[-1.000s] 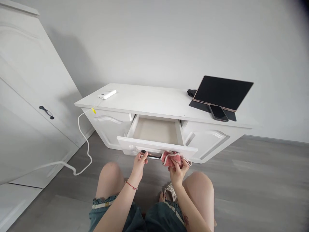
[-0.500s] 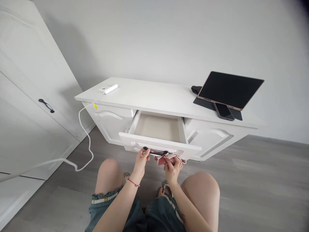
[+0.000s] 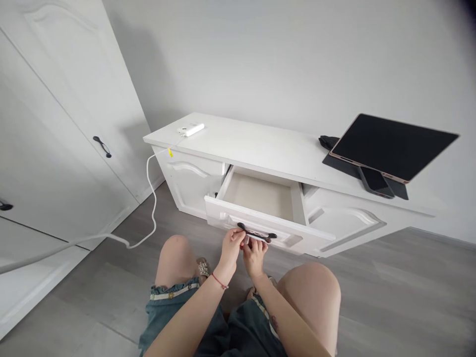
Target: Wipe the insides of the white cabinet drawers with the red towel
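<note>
A drawer (image 3: 260,196) in the white cabinet is pulled out, and its inside shows bare. On its front is a dark handle (image 3: 272,236). My left hand (image 3: 231,245), with a red string bracelet at the wrist, pinches by the handle's left end. My right hand (image 3: 255,256) is closed just below the handle, its fingers curled close to the left ones. A little of a pink-and-cream cloth piece (image 3: 245,240) shows between the fingertips, at the handle. Most of it is hidden by the hands and handle.
A tablet (image 3: 394,146) stands on the cabinet top (image 3: 256,141) at right, with a phone (image 3: 375,182) and a black bundle (image 3: 328,142) beside it. At left lies a white power strip (image 3: 193,130); its cord (image 3: 153,198) hangs down beside a white wardrobe (image 3: 74,99).
My right hand has moved left under the handle, close to my left hand. The cloth piece, earlier hanging at the handle's right end, is now mostly hidden. The view has shifted.
</note>
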Demonstrator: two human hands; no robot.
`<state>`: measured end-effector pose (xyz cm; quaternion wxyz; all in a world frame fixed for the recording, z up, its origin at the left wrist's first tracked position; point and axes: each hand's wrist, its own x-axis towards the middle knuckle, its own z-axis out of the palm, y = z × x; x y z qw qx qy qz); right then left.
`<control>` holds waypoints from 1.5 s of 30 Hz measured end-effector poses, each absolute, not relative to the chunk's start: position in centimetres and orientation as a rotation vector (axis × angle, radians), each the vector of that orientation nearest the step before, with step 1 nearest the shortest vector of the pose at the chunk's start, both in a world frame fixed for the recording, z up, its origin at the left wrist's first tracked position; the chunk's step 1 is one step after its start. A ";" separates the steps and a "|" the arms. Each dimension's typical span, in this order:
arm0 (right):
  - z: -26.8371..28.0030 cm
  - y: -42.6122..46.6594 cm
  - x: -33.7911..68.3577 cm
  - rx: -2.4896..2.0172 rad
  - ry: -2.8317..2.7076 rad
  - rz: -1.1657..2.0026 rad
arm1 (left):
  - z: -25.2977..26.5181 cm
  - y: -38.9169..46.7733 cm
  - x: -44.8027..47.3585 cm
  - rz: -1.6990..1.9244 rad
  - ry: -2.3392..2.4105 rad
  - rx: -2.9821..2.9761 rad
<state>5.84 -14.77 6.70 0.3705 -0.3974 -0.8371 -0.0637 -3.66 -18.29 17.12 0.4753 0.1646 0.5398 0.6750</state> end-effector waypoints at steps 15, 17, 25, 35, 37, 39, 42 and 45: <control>13.1 -15.3 -4.0 -0.655 -2.417 -0.095 | 12.1 -27.3 -5.7 1.959 1.671 0.141; 14.7 -15.3 -4.0 -0.691 -2.353 -0.104 | 12.1 -26.9 -5.7 1.950 1.658 0.146; 18.1 -16.0 0.3 -0.825 -2.154 -0.226 | 12.6 -24.9 -5.2 1.877 1.441 0.171; 17.7 -14.2 9.2 -0.957 -1.969 -0.554 | 16.3 -20.1 -3.6 1.696 1.043 0.124; 17.3 -13.6 10.6 -0.952 -1.934 -0.609 | 17.2 -18.8 -3.0 1.659 0.977 0.125; 16.9 -13.0 12.1 -0.957 -1.896 -0.655 | 17.8 -17.8 -2.4 1.641 0.965 0.127; 16.2 -12.4 14.6 -0.979 -1.845 -0.703 | 18.2 -16.7 -2.0 1.618 1.021 0.145; 15.3 -11.9 17.2 -1.045 -1.814 -0.701 | 18.1 -16.3 -2.0 1.609 1.066 0.213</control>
